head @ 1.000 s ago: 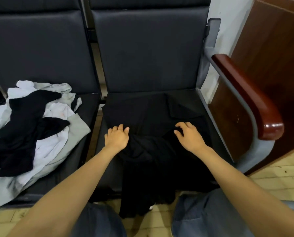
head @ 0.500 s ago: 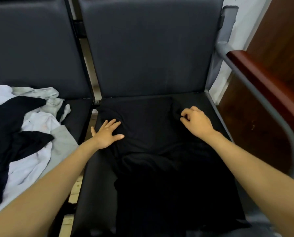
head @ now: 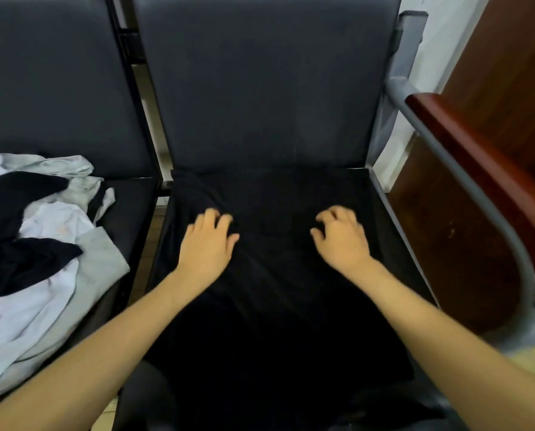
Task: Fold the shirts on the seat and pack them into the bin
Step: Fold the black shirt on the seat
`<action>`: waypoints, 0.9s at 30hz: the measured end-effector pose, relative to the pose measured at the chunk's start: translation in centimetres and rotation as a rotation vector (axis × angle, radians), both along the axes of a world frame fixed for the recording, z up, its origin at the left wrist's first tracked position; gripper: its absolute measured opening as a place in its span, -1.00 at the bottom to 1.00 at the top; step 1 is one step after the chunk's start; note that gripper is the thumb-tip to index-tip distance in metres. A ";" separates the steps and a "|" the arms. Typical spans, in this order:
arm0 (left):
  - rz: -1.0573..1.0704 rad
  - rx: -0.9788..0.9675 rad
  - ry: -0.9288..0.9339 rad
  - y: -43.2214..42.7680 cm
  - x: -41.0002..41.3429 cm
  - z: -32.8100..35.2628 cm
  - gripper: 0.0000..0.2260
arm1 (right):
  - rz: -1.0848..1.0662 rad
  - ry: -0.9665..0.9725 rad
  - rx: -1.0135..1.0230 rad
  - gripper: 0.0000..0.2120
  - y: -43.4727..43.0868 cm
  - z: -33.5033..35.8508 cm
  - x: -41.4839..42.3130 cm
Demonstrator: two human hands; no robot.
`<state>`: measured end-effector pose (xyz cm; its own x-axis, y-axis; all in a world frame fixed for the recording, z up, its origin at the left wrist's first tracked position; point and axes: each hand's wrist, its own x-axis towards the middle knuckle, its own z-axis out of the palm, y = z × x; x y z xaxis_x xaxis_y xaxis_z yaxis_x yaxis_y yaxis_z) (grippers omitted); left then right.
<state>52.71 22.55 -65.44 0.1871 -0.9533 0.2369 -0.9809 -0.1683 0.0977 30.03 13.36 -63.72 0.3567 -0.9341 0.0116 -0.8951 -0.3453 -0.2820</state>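
Hands slid inward on black shirt (head: pixel 275 306): left hand (head: pixel 208 245) flat, pressing; right hand (head: pixel 342 239) curled, grip unclear in blur; likely still smoothing pre-fold.

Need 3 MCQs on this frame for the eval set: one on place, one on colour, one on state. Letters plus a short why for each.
1. Where is the clothes pile?
A. on the left seat
B. on the floor
C. on the armrest

2. What colour is the shirt under the left hand and right hand?
A. white
B. grey
C. black

3. How does that shirt lie?
A. folded into a small square
B. spread out over the cushion
C. bunched in a bin

Answers:
1 A: the pile rests on the cushion of the left seat.
2 C: the cloth that both hands touch is black.
3 B: it covers the cushion from back to front, with no neat fold made yet.
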 end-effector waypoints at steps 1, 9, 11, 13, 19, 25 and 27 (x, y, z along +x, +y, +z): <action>0.000 0.075 0.023 1.5 -0.6 0.1 -0.67 | 0.022 0.050 0.043 -0.62 1.8 0.2 0.2; 0.014 0.430 0.279 5.1 -0.8 -0.1 -0.43 | 0.005 0.311 0.512 -0.33 4.0 0.6 0.3; 0.010 0.449 0.446 3.4 -0.3 0.2 -0.43 | 0.063 0.284 0.456 -0.33 1.5 -0.3 -0.1; -0.018 0.520 0.381 2.6 0.5 0.3 -0.40 | 0.073 0.237 0.383 -0.39 -1.2 -1.0 -0.9; -0.098 0.309 0.119 5.5 1.2 0.5 -0.44 | 0.104 0.133 0.238 -0.42 -2.0 -0.4 -1.2; -0.105 0.485 0.110 9.4 -3.4 1.5 -0.46 | 0.205 0.169 0.145 -0.57 8.3 1.7 -1.1; -0.085 0.613 0.120 9.8 -3.5 1.1 -0.40 | 0.227 0.296 0.299 -0.49 9.6 1.0 -1.6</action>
<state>49.17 32.31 -64.37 0.0959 -0.9220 -0.3752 -0.9815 -0.1503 0.1185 28.40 22.92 -62.72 0.4994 -0.7794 -0.3783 -0.8634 -0.4838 -0.1429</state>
